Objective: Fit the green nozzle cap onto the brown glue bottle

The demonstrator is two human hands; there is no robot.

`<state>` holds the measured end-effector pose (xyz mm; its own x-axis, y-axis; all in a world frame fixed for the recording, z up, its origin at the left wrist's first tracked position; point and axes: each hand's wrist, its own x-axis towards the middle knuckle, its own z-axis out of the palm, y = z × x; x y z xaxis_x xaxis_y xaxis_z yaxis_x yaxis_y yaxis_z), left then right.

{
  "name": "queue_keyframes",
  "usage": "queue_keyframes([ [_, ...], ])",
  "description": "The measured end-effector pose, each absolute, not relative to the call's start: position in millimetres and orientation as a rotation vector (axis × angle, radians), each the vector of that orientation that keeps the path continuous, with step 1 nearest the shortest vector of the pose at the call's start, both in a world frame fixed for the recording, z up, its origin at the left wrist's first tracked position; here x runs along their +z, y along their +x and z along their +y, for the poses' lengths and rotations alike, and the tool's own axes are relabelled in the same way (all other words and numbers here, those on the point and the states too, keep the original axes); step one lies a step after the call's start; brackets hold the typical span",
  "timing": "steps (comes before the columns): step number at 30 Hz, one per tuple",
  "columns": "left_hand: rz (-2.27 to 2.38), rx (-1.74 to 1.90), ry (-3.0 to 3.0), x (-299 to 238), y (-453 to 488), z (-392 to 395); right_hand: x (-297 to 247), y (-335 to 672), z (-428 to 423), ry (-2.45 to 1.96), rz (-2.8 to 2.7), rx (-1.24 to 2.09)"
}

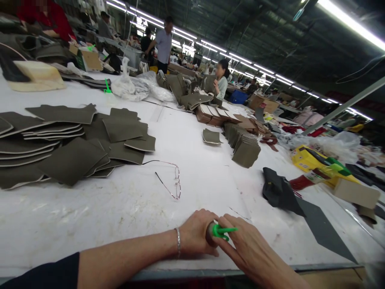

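Observation:
Close to the table's front edge, my left hand is wrapped around a squeeze bottle with a brownish body, which the fingers mostly hide. Its green nozzle cap points to the right. The thumb and fingers of my right hand are closed about that cap. A pair of thin-framed eyeglasses lies unfolded on the white table, beyond my hands.
Dark olive cut pieces are heaped at left. A row of olive pieces and brown stacks lie farther back. Black material and a yellow box are at right. Another green-tipped bottle stands far left. Several people work beyond.

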<state>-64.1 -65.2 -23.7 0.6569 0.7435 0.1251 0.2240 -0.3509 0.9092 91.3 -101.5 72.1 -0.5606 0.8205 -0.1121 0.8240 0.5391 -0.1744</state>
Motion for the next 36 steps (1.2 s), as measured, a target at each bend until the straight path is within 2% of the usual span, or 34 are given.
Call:
queue_keyframes([
  [6, 0.837, 0.617, 1.958, -27.1, -61.4, -67.6, 59.6, 95.5, -95.9, 1.364, 2.838, -0.295],
  [21, 0.946, 0.883, 1.826, -42.9, -52.8, -84.3, 34.8, 85.9, -117.5, 1.743, 2.919, 0.026],
  [27, 1.008, 0.957, 1.799, -47.2, -47.6, -89.5, 22.4, 77.7, -131.5, 2.035, 2.683, 0.135],
  [36, 1.202, 1.017, 1.813, -44.6, -39.1, -99.2, 30.7, 47.4, -130.9, 2.421, 2.217, 0.028],
])
